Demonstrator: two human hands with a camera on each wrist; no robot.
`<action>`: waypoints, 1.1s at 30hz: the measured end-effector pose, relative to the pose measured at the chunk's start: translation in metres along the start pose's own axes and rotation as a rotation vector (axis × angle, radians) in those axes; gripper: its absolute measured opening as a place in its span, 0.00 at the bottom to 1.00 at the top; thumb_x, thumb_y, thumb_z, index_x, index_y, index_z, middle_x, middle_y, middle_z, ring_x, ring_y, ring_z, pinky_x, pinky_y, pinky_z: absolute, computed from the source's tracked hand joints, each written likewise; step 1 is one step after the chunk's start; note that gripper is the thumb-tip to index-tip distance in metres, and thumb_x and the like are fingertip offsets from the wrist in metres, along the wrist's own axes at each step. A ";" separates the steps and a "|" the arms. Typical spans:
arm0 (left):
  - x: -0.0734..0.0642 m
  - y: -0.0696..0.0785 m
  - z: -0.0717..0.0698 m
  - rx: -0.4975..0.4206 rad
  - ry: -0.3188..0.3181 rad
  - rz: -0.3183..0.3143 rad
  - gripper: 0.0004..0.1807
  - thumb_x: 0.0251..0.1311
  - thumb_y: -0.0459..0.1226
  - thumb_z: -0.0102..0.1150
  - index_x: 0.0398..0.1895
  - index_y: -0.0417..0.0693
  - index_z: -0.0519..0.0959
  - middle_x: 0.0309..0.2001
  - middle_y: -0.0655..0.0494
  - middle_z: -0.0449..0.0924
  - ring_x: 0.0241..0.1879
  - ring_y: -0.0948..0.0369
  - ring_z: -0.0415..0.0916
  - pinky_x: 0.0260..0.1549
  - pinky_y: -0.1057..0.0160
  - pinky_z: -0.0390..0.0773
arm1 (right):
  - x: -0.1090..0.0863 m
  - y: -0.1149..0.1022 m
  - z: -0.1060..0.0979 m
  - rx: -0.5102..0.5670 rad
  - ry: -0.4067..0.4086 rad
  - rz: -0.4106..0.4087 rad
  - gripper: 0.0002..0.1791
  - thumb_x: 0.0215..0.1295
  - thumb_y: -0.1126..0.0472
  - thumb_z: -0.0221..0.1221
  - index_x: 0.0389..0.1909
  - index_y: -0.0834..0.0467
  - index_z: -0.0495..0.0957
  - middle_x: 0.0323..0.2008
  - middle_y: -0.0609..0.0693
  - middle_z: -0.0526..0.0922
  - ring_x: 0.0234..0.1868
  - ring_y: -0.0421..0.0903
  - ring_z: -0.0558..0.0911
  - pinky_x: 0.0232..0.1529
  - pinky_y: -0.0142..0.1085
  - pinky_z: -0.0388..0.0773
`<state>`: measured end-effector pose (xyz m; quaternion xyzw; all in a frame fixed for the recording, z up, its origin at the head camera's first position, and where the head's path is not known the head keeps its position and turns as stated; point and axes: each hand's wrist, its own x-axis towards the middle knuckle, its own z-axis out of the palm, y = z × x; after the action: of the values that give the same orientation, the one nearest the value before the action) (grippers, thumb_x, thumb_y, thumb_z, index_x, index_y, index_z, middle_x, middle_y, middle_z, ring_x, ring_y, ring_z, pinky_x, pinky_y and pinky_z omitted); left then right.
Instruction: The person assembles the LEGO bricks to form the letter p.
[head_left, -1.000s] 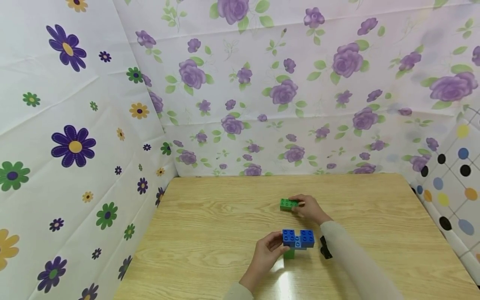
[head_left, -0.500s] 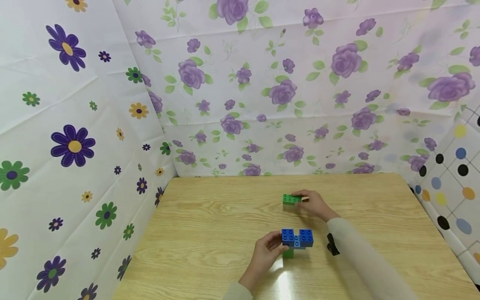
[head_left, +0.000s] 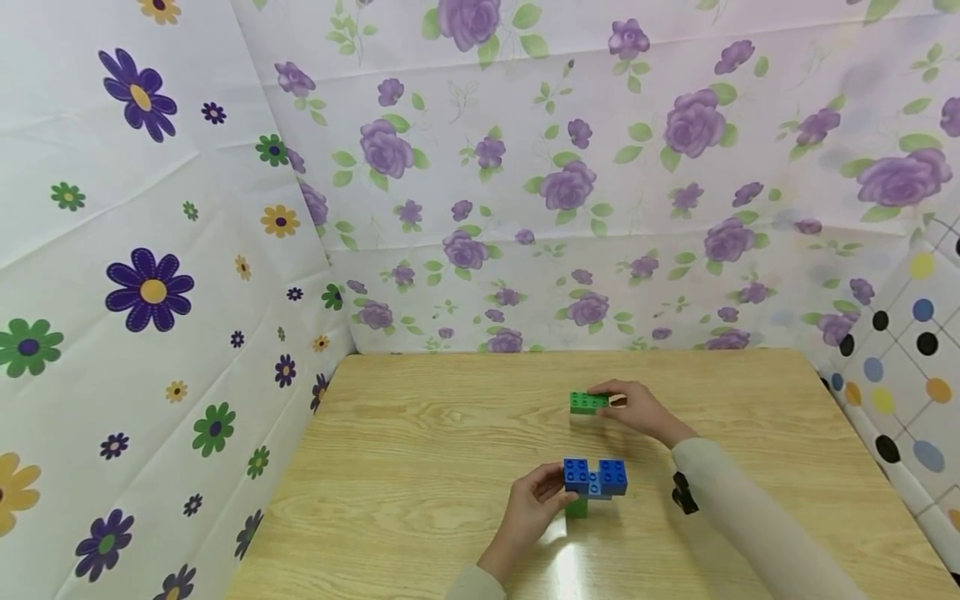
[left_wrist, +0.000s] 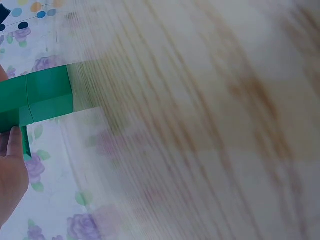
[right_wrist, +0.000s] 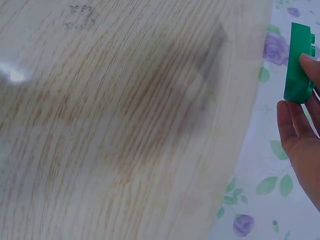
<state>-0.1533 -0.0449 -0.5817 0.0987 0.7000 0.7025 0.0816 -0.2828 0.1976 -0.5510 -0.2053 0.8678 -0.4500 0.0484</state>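
Note:
My left hand (head_left: 528, 508) grips the left side of a small toy-brick build standing on the table. On top of it sit two dark blue bricks (head_left: 613, 475), left and right, with a light blue brick (head_left: 594, 487) showing between and below them. A green brick base (head_left: 577, 507) shows underneath; its smooth green sides (left_wrist: 47, 92) fill the left edge of the left wrist view. Farther back, my right hand (head_left: 636, 407) pinches a studded green brick (head_left: 585, 403) between thumb and fingers. In the right wrist view this green brick (right_wrist: 298, 62) is held by its long sides.
The wooden table (head_left: 420, 450) reaches back to a purple-rose curtain (head_left: 465, 167). A daisy-print sheet (head_left: 150, 375) hangs at the left, and a dotted sheet (head_left: 900, 375) at the right. A black wrist strap piece (head_left: 683, 493) hangs under the right sleeve.
My right hand has shifted a little to the right with the green brick, first slightly farther back, then slightly nearer. My left hand and the brick build stay in place.

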 end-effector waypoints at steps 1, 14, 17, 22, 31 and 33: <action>0.000 0.000 0.000 0.003 0.000 -0.001 0.21 0.53 0.29 0.67 0.52 0.43 0.78 0.51 0.50 0.80 0.54 0.56 0.77 0.53 0.67 0.77 | -0.002 -0.001 -0.001 -0.005 -0.006 -0.008 0.21 0.63 0.63 0.64 0.57 0.59 0.77 0.56 0.60 0.78 0.55 0.57 0.76 0.50 0.49 0.81; -0.001 0.001 0.000 0.009 -0.010 -0.009 0.21 0.55 0.30 0.66 0.53 0.43 0.77 0.53 0.50 0.79 0.56 0.55 0.76 0.54 0.67 0.77 | -0.020 -0.030 -0.010 0.020 -0.059 -0.094 0.20 0.63 0.61 0.64 0.56 0.58 0.77 0.53 0.57 0.79 0.50 0.54 0.78 0.51 0.49 0.80; -0.001 0.002 0.000 0.012 -0.011 -0.010 0.21 0.55 0.30 0.66 0.53 0.43 0.77 0.53 0.50 0.79 0.55 0.55 0.76 0.54 0.67 0.77 | -0.025 -0.037 -0.011 0.019 -0.069 -0.113 0.20 0.64 0.62 0.63 0.56 0.58 0.77 0.53 0.57 0.79 0.50 0.53 0.79 0.52 0.51 0.79; -0.001 0.001 -0.001 0.005 -0.017 -0.001 0.21 0.55 0.30 0.66 0.53 0.42 0.77 0.52 0.50 0.79 0.55 0.56 0.77 0.54 0.67 0.76 | -0.030 -0.044 -0.011 0.037 -0.078 -0.148 0.19 0.63 0.58 0.64 0.55 0.55 0.78 0.51 0.54 0.80 0.48 0.49 0.79 0.52 0.53 0.79; 0.000 0.001 -0.001 -0.001 -0.017 -0.005 0.21 0.55 0.30 0.66 0.54 0.43 0.78 0.53 0.50 0.79 0.55 0.56 0.76 0.54 0.67 0.77 | -0.044 -0.063 -0.012 0.025 -0.112 -0.170 0.21 0.63 0.56 0.64 0.58 0.53 0.76 0.51 0.48 0.80 0.46 0.42 0.79 0.50 0.40 0.80; 0.000 0.001 0.000 -0.001 -0.015 -0.002 0.21 0.55 0.29 0.66 0.53 0.43 0.78 0.53 0.50 0.79 0.55 0.56 0.76 0.54 0.67 0.77 | -0.047 -0.065 -0.013 0.031 -0.116 -0.178 0.22 0.64 0.56 0.63 0.58 0.54 0.76 0.50 0.48 0.80 0.45 0.42 0.79 0.49 0.37 0.80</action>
<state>-0.1533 -0.0451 -0.5811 0.1030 0.6990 0.7022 0.0878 -0.2232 0.1925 -0.4958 -0.3068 0.8347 -0.4532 0.0616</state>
